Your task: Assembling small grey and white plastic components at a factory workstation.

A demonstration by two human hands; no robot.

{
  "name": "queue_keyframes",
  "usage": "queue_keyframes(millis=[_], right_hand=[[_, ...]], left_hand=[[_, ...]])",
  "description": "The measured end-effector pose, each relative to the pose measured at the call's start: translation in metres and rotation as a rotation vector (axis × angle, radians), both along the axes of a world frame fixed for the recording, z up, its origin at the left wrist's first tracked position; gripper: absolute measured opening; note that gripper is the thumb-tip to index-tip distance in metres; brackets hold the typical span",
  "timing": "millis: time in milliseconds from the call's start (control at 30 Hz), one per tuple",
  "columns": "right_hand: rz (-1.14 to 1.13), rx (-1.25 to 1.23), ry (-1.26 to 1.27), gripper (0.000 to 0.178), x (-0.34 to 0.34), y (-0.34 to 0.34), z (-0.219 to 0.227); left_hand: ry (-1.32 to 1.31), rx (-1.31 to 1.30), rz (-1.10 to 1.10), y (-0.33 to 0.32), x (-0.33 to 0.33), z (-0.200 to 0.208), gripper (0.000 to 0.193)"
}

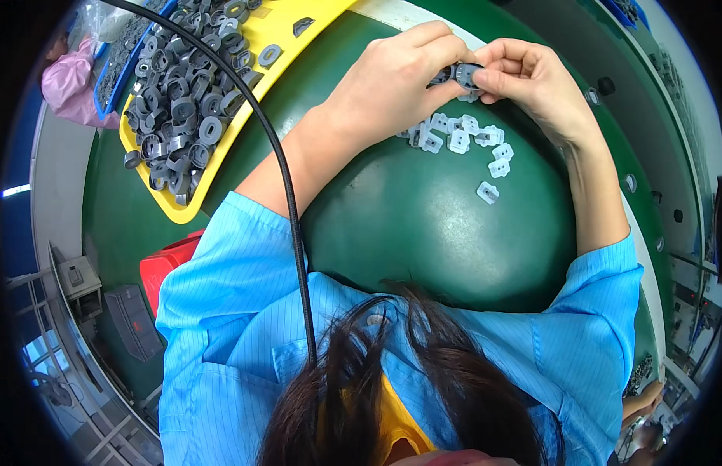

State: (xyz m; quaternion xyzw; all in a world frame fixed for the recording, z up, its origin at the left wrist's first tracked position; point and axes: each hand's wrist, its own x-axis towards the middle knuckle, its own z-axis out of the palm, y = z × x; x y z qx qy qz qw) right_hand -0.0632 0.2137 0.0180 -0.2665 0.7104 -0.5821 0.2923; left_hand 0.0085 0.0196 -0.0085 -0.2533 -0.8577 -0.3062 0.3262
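Grey rounded plastic piece point(470, 76) pinched in right hand point(528, 74), dark plastic piece point(442, 75) in left hand point(408, 78), right of yellow plastic tray point(277, 23). Likely light, stiff; hold by rim.

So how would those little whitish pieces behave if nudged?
The whitish pieces look like small plastic parts, so probably stiff and light. On the shiny green table they may slide easily; their squarish outlines make rolling seem unlikely.

Here's a dark grey, rounded plastic piece point(467, 75), flat face showing, pinched in the right hand point(532, 74); just beside it, a second dark grey plastic part point(442, 76) sits mostly hidden in the left hand point(404, 76).
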Motion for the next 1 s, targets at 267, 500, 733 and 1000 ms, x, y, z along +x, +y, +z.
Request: queue_keyframes(millis=[267, 500, 733, 1000], right_hand=[[-0.253, -0.051, 0.41, 0.019, 0.015, -0.01, -0.003], [-0.226, -0.021, 0.909, 0.02, 0.038, -0.024, 0.016], [-0.423, -0.114, 0.15, 0.009, -0.022, 0.004, -0.01], [-0.613, 0.414, 0.943, 0.032, -0.074, 0.055, -0.043]], left_hand=[[-0.599, 0.776, -0.279, 0.011, 0.008, 0.014, 0.028], [-0.946, 1.387, -0.701, -0.015, -0.01, -0.016, 0.019], [-0.751, 1.045, -0.242, -0.008, 0.003, 0.007, 0.041], [-0.656, 0.693, -0.099, -0.023, -0.003, 0.002, 0.033]])
